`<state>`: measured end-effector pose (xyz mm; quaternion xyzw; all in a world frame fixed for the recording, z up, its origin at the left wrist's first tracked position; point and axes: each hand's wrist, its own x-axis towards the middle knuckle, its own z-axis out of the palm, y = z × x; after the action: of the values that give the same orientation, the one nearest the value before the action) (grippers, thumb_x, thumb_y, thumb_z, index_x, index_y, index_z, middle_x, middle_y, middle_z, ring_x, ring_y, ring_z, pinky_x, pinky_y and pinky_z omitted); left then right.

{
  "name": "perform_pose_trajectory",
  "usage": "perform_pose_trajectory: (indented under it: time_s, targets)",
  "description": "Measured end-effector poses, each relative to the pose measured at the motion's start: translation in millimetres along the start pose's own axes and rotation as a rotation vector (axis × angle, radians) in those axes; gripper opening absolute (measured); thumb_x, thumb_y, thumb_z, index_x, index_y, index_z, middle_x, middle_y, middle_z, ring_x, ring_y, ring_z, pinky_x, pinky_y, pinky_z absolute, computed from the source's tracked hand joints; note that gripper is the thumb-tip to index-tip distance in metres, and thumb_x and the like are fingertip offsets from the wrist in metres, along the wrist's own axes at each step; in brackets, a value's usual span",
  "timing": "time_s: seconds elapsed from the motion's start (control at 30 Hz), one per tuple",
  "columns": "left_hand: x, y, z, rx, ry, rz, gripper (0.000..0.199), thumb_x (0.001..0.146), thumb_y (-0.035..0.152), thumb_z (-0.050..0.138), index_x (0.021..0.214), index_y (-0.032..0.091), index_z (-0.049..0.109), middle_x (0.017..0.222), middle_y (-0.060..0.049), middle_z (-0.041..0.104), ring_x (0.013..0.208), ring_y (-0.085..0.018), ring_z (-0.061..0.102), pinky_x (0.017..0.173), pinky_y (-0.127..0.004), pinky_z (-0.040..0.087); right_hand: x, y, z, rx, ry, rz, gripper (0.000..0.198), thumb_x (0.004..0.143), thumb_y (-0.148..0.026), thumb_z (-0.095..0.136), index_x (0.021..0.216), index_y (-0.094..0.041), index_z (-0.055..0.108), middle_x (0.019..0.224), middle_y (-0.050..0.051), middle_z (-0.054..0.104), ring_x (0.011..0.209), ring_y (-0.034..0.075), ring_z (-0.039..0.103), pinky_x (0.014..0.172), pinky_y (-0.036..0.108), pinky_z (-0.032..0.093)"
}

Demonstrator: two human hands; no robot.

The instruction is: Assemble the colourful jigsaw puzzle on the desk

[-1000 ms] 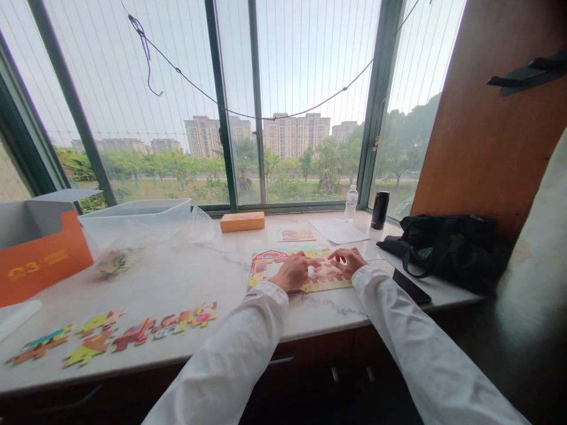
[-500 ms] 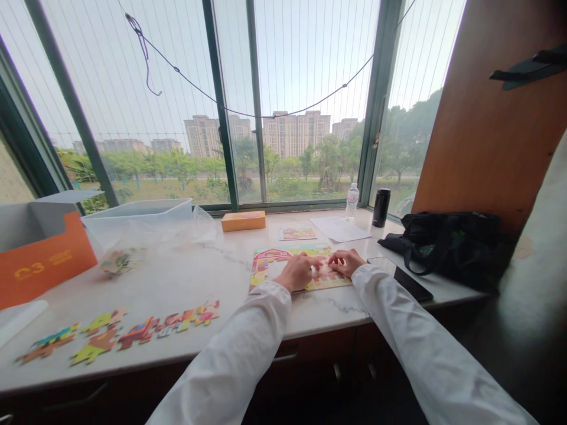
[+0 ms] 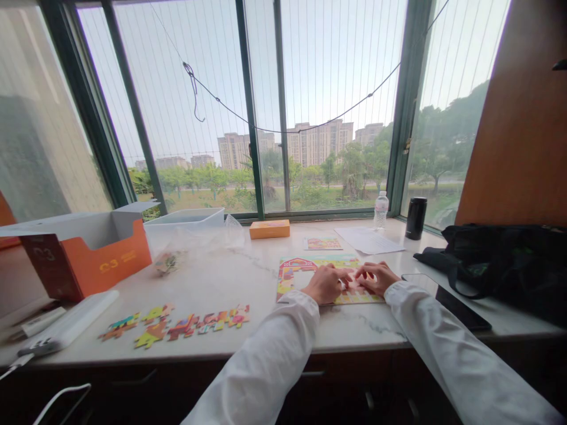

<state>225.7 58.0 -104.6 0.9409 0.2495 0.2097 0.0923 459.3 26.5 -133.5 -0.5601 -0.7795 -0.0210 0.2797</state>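
Both my hands are over a colourful farm-scene jigsaw puzzle (image 3: 287,287) in a flat tray, with a red barn at its upper left and a pale gap at its left side. My left hand (image 3: 326,284) has bent fingers pressed down on the middle of the puzzle; what lies under them is hidden. Close beside it, my right hand (image 3: 378,277) pinches at a small pinkish puzzle piece (image 3: 355,284), its fingertips nearly meeting the left ones. Loose joined puzzle pieces (image 3: 181,326) lie in a row on the left of the table.
An orange box (image 3: 110,260), a clear plastic bin (image 3: 190,219) and a bag of pieces (image 3: 170,262) stand left. Behind the puzzle lie a small orange box (image 3: 270,229), a picture card (image 3: 323,243) and paper (image 3: 367,241). Right are a bottle (image 3: 381,211), black flask (image 3: 416,218), phone (image 3: 463,310) and black bag (image 3: 500,265).
The view has swung left, so everything sits further right in the picture. My hands stay on the puzzle; the red spot seen at my right fingertips no longer shows.
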Motion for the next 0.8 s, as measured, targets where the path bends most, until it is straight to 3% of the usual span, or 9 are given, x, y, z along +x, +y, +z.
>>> perform_pose_trajectory:
  time_s: [0.37, 0.67, 0.8]
  targets:
    - [-1, 13, 3, 0.080, -0.034, -0.110, 0.036, 0.081, 0.011, 0.052, 0.106, 0.027, 0.073, 0.104, 0.003, 0.075, 0.098, -0.016, 0.063, 0.092, -0.029, 0.049, 1, 5, 3, 0.012, 0.010, 0.026, 0.019, 0.079, -0.037, 0.061, 0.082, -0.026, 0.076, 0.075, 0.000, 0.071, 0.064, 0.013, 0.061, 0.078, 0.032, 0.042]
    - [-1, 15, 4, 0.158, -0.073, -0.011, 0.027, 0.083, 0.013, 0.055, 0.094, 0.024, 0.077, 0.094, -0.001, 0.076, 0.089, -0.015, 0.064, 0.092, -0.028, 0.046, 3, 8, 13, 0.036, 0.029, 0.022, 0.018, 0.080, -0.039, 0.061, 0.082, -0.028, 0.076, 0.078, -0.002, 0.071, 0.066, 0.013, 0.062, 0.082, 0.033, 0.041]
    - [-2, 24, 10, 0.263, -0.117, -0.038, 0.025, 0.081, 0.013, 0.055, 0.091, 0.023, 0.075, 0.092, -0.002, 0.074, 0.086, -0.017, 0.062, 0.091, -0.033, 0.045, 5, 9, 12, 0.020, 0.091, 0.019, 0.022, 0.081, -0.045, 0.062, 0.083, -0.028, 0.076, 0.077, -0.001, 0.071, 0.066, 0.014, 0.061, 0.082, 0.036, 0.040]
